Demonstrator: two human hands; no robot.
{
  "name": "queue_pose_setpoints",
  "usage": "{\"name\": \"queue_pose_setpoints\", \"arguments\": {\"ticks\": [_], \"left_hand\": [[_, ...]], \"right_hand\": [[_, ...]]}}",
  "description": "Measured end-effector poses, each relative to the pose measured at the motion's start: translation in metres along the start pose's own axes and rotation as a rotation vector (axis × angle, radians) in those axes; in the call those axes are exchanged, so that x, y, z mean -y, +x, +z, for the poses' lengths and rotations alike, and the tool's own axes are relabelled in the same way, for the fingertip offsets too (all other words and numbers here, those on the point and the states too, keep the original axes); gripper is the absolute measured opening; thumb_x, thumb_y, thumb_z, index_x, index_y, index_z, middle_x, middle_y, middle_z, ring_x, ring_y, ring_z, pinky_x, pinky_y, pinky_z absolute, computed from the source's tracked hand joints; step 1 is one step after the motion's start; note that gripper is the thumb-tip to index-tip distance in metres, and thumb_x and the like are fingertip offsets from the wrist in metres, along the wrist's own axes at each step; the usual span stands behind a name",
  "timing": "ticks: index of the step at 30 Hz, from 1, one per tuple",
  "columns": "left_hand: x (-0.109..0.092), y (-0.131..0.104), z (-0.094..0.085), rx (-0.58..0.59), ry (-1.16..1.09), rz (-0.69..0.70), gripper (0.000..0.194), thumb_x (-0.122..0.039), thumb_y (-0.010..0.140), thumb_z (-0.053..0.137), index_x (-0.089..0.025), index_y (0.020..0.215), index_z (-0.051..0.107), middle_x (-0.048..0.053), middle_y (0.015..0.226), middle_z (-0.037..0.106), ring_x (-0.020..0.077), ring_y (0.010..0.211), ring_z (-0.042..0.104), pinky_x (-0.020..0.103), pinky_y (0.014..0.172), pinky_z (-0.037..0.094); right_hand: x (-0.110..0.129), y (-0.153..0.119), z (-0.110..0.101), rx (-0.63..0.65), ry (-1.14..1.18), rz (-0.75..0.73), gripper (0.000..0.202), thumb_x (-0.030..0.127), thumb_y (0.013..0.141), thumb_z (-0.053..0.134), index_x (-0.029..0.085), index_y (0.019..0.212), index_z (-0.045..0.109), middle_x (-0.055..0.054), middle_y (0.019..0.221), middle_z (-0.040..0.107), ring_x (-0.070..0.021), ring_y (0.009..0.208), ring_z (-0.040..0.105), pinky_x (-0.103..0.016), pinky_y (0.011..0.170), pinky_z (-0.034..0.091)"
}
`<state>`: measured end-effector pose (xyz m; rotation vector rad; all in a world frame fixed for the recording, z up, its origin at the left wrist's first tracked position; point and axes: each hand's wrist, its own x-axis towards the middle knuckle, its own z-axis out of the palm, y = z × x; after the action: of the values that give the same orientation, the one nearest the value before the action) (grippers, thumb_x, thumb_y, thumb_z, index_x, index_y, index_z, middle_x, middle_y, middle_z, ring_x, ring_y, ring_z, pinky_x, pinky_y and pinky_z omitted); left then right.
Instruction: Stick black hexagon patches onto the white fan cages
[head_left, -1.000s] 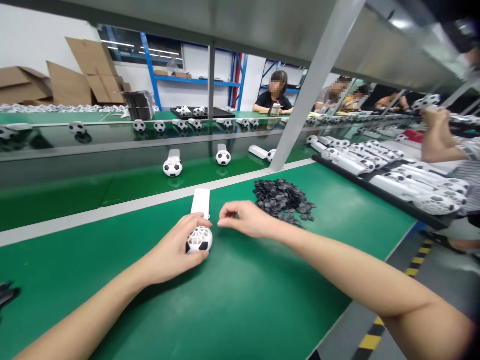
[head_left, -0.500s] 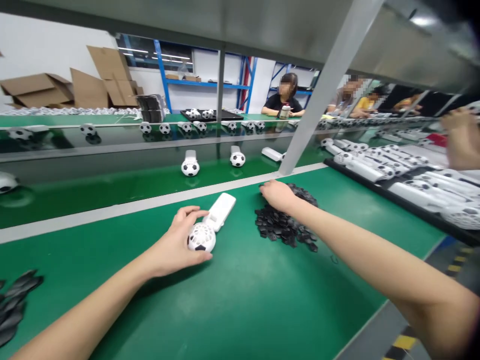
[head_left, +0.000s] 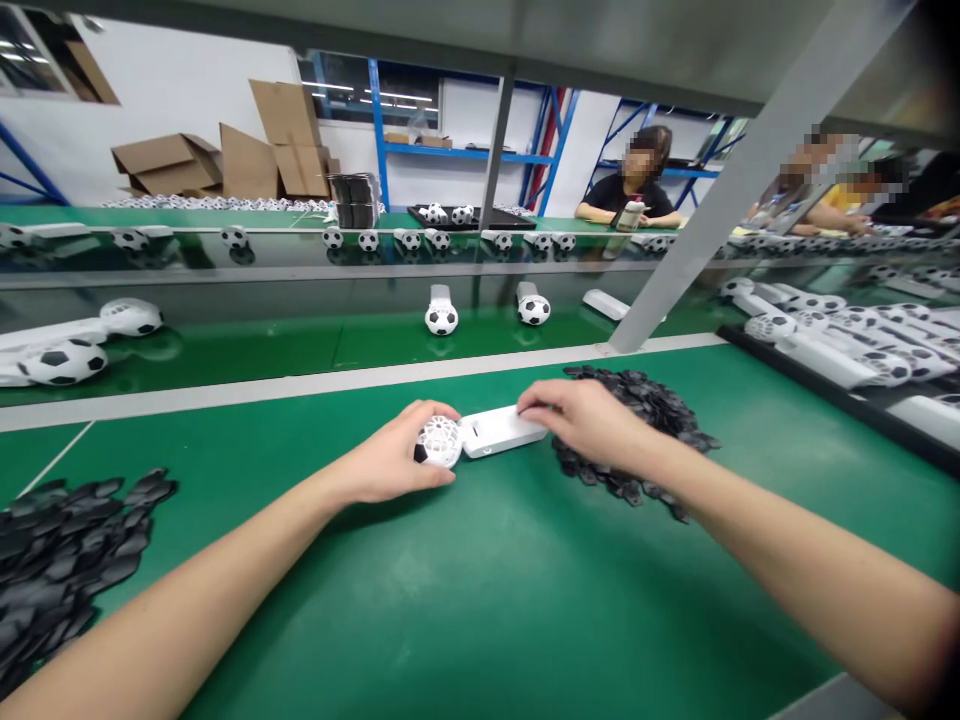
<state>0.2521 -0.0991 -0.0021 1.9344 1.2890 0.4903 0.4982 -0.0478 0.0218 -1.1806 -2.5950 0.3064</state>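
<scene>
My left hand is wrapped round the ball-shaped head of a white handheld fan. Its head has an open soccer-ball grille, and the handle points right, lying level just over the green bench. At the handle's far end, my right hand has its fingertips pinched together against the white surface. Whatever sits between those fingers, if anything, is hidden. Right behind that hand spreads a pile of small black pieces, flat and thin.
More black pieces lie at the left. Beyond the bench's pale edge runs a green conveyor carrying soccer-ball fans. A slanted metal post stands behind the right pile. At the right, a black tray holds many fans. Co-workers sit farther back.
My right hand has left the black pile and come to the fan's handle. The fan has turned so its handle points right instead of away. The view has swung left.
</scene>
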Motion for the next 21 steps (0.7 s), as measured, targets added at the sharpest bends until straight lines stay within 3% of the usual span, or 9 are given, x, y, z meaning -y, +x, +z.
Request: {"name": "queue_pose_setpoints", "arguments": {"ticks": [3, 6, 21], "left_hand": [[0.002, 0.000, 0.006, -0.064, 0.019, 0.026, 0.049, -0.031, 0.067, 0.061, -0.024, 0.113, 0.043, 0.004, 0.106, 0.048, 0.0189, 0.085, 0.049, 0.030, 0.069, 0.042], [0.002, 0.000, 0.007, -0.067, 0.017, 0.064, 0.046, -0.028, 0.067, 0.060, -0.023, 0.110, 0.045, 0.004, 0.106, 0.047, 0.0195, 0.089, 0.049, 0.031, 0.073, 0.042], [0.000, 0.001, 0.008, -0.093, -0.030, 0.051, 0.041, -0.026, 0.067, 0.060, -0.022, 0.105, 0.046, 0.003, 0.098, 0.051, 0.0202, 0.088, 0.050, 0.035, 0.077, 0.042]], "right_hand": [[0.031, 0.000, 0.018, 0.023, 0.247, -0.150, 0.009, 0.017, 0.081, 0.054, 0.019, 0.081, 0.063, 0.000, 0.080, 0.063, -0.0128, 0.075, 0.056, -0.023, 0.068, 0.041], [0.043, 0.004, 0.033, 0.050, 0.371, -0.185, 0.005, 0.016, 0.079, 0.057, 0.017, 0.078, 0.061, 0.001, 0.073, 0.061, -0.0106, 0.067, 0.054, -0.021, 0.064, 0.040], [0.040, 0.023, 0.048, 0.073, 0.466, -0.194, 0.009, 0.017, 0.077, 0.059, 0.016, 0.070, 0.054, 0.002, 0.070, 0.052, -0.0095, 0.064, 0.046, -0.021, 0.059, 0.036]]}}
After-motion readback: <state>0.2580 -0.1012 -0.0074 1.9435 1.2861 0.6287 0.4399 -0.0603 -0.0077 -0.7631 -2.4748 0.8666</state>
